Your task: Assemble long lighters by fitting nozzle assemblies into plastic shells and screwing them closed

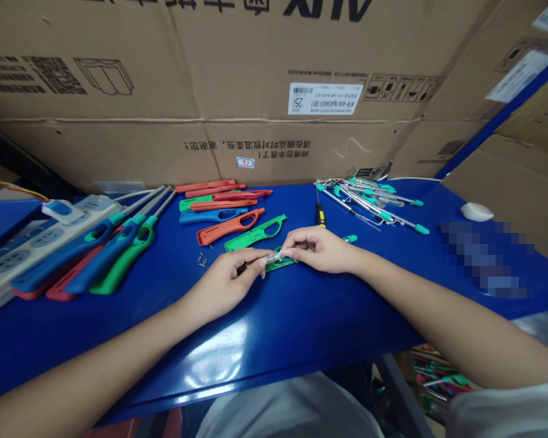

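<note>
My left hand [237, 272] is closed, thumb and fingers pinching one end of a small clear-and-whitish lighter part [273, 258]. At the other end of that part, my right hand [317, 249] pinches with its fingertips. Just below the fingers, a green lighter handle shell [283, 266] lies on the blue table, largely covered by both hands. A teal tip [349, 239] sticks out behind my right hand. Beyond that hand stands a yellow-and-black screwdriver [319, 214]. Several small screws [202, 260] are scattered left of my left hand.
Red, blue and green handle shells [231, 228] lie at the back middle. Metal lighter tubes with teal ends [369, 198] are piled at the back right. Whole lighters [119, 249] rest by a power strip [41, 240] at left. A cardboard wall [237, 134] closes the back; a white object [477, 212] sits right.
</note>
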`<state>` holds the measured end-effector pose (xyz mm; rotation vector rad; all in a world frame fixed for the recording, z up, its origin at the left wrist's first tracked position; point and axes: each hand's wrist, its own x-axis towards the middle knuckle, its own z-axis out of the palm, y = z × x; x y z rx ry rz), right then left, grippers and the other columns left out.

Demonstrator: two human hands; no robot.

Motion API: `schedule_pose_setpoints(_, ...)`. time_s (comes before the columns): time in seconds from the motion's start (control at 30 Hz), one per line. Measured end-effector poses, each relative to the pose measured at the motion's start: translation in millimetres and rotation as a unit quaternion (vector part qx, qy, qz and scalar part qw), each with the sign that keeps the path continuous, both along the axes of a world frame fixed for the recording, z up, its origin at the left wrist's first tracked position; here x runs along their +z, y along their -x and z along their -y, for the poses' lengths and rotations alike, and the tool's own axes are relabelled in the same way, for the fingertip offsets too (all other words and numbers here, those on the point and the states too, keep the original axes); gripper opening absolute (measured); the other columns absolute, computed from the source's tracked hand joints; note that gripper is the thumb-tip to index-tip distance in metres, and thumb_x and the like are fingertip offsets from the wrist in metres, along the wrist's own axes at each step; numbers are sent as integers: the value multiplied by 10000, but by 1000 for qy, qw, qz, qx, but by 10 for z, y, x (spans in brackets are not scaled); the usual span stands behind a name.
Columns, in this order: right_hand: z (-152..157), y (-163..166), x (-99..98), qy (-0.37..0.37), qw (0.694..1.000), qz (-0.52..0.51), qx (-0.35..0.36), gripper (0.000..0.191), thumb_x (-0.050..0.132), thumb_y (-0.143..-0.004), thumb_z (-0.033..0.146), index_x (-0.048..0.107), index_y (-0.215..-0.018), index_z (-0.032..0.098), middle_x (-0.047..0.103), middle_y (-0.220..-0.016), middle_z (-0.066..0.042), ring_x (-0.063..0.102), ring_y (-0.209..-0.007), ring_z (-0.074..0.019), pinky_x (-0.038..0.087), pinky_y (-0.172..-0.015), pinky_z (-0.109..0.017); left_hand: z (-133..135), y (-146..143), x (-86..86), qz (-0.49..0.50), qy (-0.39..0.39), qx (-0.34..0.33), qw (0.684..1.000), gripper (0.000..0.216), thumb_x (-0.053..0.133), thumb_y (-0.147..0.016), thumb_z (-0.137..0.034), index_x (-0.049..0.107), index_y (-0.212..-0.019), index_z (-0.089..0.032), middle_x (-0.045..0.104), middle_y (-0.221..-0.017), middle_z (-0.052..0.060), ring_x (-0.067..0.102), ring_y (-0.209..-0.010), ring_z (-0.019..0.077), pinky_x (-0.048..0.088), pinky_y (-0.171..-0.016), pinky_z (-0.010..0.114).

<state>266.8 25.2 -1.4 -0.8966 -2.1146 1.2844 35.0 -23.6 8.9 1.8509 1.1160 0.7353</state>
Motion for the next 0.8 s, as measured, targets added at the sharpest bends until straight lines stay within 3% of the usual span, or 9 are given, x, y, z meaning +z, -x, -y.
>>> schedule_pose_setpoints(0.13,-11,19,-19,2,1000,-10,3,233,649,-898,375,689,-857,150,631,-778,-17,549,-709,-133,446,-675,-268,3,-19,-13,9,13,12,1000,327,542,-935,-375,771,-1012,-155,674,-744,23,571,-686,170,489,-713,287)
schedule_pose_setpoints(0.5,-44,23,73,87,996,-37,4,353,722,-842,501,665,-816,153,553,-642,43,444,-562,-84,368,-545,-232,-4,-12,-6,20,48,19,998,398,549,-922,-411,740,-1134,-134,670,-754,16,547,-663,155,452,-664,268)
schedule_pose_setpoints(0.8,-50,35,37,61,998,-3,-9,447,697,-837,586,630,-732,156,560,-665,22,461,-621,-102,373,-604,-250,8,-19,-23,14,21,3,1000,357,553,-935,-400,751,-1086,-145,675,-753,16,542,-653,153,451,-663,270)
